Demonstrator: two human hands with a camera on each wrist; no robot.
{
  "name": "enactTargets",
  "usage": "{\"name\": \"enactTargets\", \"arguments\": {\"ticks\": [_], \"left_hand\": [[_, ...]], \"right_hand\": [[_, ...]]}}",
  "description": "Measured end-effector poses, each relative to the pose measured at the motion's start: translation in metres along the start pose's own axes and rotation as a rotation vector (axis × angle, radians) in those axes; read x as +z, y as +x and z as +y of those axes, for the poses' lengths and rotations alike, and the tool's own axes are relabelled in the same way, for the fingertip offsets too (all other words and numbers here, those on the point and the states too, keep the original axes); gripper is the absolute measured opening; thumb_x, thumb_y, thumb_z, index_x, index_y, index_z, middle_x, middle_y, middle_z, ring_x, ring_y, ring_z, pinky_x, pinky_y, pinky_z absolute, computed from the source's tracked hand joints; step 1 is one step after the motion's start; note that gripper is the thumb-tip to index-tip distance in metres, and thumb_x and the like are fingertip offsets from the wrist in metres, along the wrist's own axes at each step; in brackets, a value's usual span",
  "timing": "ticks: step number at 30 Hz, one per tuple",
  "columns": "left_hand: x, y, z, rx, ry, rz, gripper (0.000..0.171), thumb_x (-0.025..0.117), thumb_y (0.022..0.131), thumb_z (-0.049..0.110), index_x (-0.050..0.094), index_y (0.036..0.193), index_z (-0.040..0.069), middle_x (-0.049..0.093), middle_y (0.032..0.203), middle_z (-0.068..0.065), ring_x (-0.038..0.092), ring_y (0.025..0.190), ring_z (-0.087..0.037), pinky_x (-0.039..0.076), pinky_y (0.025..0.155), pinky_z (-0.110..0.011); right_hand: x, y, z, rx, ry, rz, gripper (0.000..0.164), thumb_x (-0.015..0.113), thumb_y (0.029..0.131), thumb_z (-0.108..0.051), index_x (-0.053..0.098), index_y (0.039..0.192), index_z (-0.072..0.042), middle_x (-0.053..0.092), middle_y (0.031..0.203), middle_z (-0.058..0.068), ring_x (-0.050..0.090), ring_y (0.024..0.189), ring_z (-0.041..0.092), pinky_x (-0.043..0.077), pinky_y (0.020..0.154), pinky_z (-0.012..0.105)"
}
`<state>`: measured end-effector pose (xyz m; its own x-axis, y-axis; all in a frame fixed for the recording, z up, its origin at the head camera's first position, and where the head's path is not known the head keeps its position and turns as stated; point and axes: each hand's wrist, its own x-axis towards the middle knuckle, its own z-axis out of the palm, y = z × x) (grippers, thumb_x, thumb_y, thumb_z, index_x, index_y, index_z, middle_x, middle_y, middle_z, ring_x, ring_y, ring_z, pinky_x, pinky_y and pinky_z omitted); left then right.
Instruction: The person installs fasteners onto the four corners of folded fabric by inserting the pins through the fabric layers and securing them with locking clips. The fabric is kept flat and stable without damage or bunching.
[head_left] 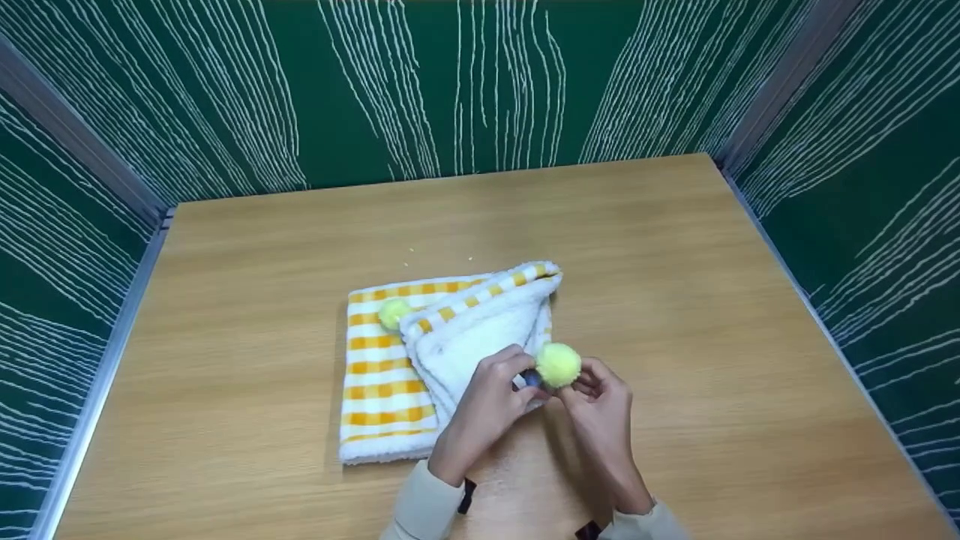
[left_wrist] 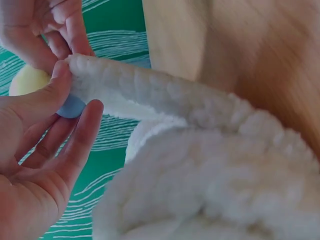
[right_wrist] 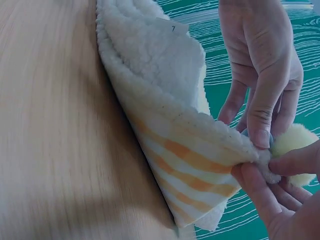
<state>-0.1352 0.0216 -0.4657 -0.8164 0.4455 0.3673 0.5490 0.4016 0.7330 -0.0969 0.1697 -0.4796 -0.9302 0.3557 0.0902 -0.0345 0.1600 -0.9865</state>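
Note:
A yellow-and-white checked blanket (head_left: 386, 367) with white fleece lining lies folded on the table, one layer turned back. Its raised corner (right_wrist: 265, 167) is between both hands. My right hand (head_left: 604, 409) pinches that corner between thumb and fingers. My left hand (head_left: 491, 397) holds a smooth blue round piece (left_wrist: 72, 106) at the same corner, thumb against the fleece. A fluffy yellow pom-pom (head_left: 559, 365) sits between the two hands, right at the corner. Another yellow pom-pom (head_left: 393, 313) rests on the checked side, partly hidden by the turned-back layer.
The wooden table (head_left: 247, 300) carries the blanket near its middle. Green panels with white wavy lines (head_left: 360, 90) stand behind and at both sides, with metal rails along the edges. A white label (right_wrist: 173, 27) marked 7 shows on the fleece.

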Motion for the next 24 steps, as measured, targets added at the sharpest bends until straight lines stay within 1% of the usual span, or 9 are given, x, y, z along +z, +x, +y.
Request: {"name": "enactTargets", "arguments": {"ticks": [3, 9, 12, 16, 21, 24], "left_hand": [[0.003, 0.0, 0.0, 0.012, 0.011, 0.016, 0.018, 0.078, 0.077, 0.011, 0.07, 0.092, 0.007, 0.061, 0.086, 0.001, 0.057, 0.079, -0.008, 0.049, 0.071, -0.016], [0.007, 0.0, 0.004, -0.028, 0.041, 0.008, 0.019, 0.076, 0.079, 0.01, 0.069, 0.096, 0.006, 0.06, 0.091, 0.002, 0.058, 0.084, -0.008, 0.051, 0.075, -0.019], [0.008, -0.002, 0.008, -0.035, 0.094, 0.001, 0.017, 0.074, 0.081, 0.007, 0.069, 0.097, 0.005, 0.058, 0.093, 0.001, 0.057, 0.085, -0.007, 0.049, 0.077, -0.016], [0.01, -0.005, 0.012, -0.011, 0.172, 0.0, 0.018, 0.07, 0.083, 0.006, 0.067, 0.101, 0.004, 0.057, 0.099, -0.001, 0.056, 0.089, -0.007, 0.048, 0.08, -0.016], [0.011, -0.006, 0.015, 0.004, 0.251, 0.004, 0.027, 0.073, 0.082, 0.011, 0.067, 0.107, 0.004, 0.056, 0.104, -0.003, 0.057, 0.094, -0.01, 0.049, 0.083, -0.018], [0.01, -0.006, 0.015, 0.025, 0.317, 0.02, 0.031, 0.075, 0.08, 0.016, 0.067, 0.107, 0.004, 0.056, 0.102, -0.003, 0.057, 0.092, -0.011, 0.05, 0.08, -0.019]], "right_hand": [[0.0, 0.001, 0.0, -0.004, -0.02, 0.004, 0.02, 0.065, 0.077, 0.012, 0.065, 0.097, 0.008, 0.069, 0.087, 0.018, 0.068, 0.076, 0.016, 0.056, 0.07, 0.025], [-0.001, 0.001, 0.0, 0.003, -0.047, 0.01, 0.023, 0.067, 0.077, 0.011, 0.064, 0.099, 0.006, 0.069, 0.09, 0.018, 0.067, 0.078, 0.017, 0.055, 0.071, 0.024], [-0.002, 0.0, 0.0, 0.007, -0.044, 0.0, 0.025, 0.067, 0.077, 0.01, 0.063, 0.102, 0.007, 0.068, 0.094, 0.019, 0.068, 0.081, 0.017, 0.055, 0.072, 0.025], [-0.004, 0.0, -0.001, 0.018, -0.024, 0.0, 0.026, 0.067, 0.078, 0.011, 0.063, 0.104, 0.007, 0.067, 0.096, 0.02, 0.068, 0.081, 0.017, 0.056, 0.072, 0.026], [-0.005, 0.0, -0.002, 0.012, -0.032, 0.007, 0.029, 0.064, 0.078, 0.013, 0.062, 0.106, 0.009, 0.066, 0.098, 0.02, 0.067, 0.084, 0.017, 0.055, 0.073, 0.024], [-0.004, 0.0, -0.004, 0.006, -0.029, 0.001, 0.031, 0.064, 0.078, 0.012, 0.062, 0.108, 0.009, 0.065, 0.101, 0.021, 0.066, 0.085, 0.015, 0.054, 0.075, 0.023]]}}
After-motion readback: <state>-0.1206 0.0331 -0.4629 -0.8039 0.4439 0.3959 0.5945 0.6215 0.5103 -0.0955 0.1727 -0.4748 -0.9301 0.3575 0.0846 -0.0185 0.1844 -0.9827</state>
